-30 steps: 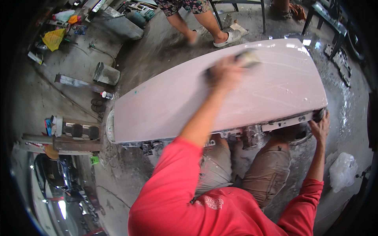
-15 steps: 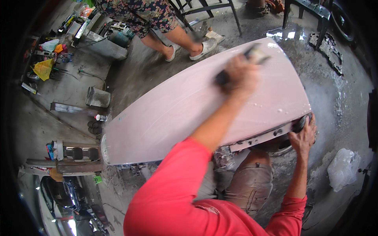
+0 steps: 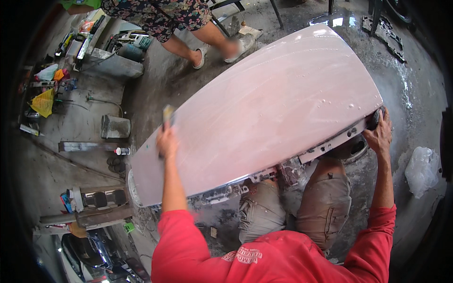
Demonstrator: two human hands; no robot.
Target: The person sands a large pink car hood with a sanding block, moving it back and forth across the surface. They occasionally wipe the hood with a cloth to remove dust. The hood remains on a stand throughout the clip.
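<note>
A large car body panel, coated in pale pink, lies slanting before me with wet streaks and drops on its face. My left hand is closed around a sanding block, blurred by motion, dark with a yellowish end. Hand and block are over the panel's left part, near its far edge. At the near right corner, my right hand is wrapped around a dark rounded pad against the panel's edge; the fingers partly hide it. Brackets and holes show along the near edge.
Beyond the panel stands a person in flowered shorts and light shoes. A grey bucket, a cluttered metal bin and a bottle are at left. A clear plastic bag lies at right. Puddles wet the far floor.
My left hand has swept the block from the panel's far right part to its left part. My right hand stays at the near right corner. The whole view has shifted and turned.
</note>
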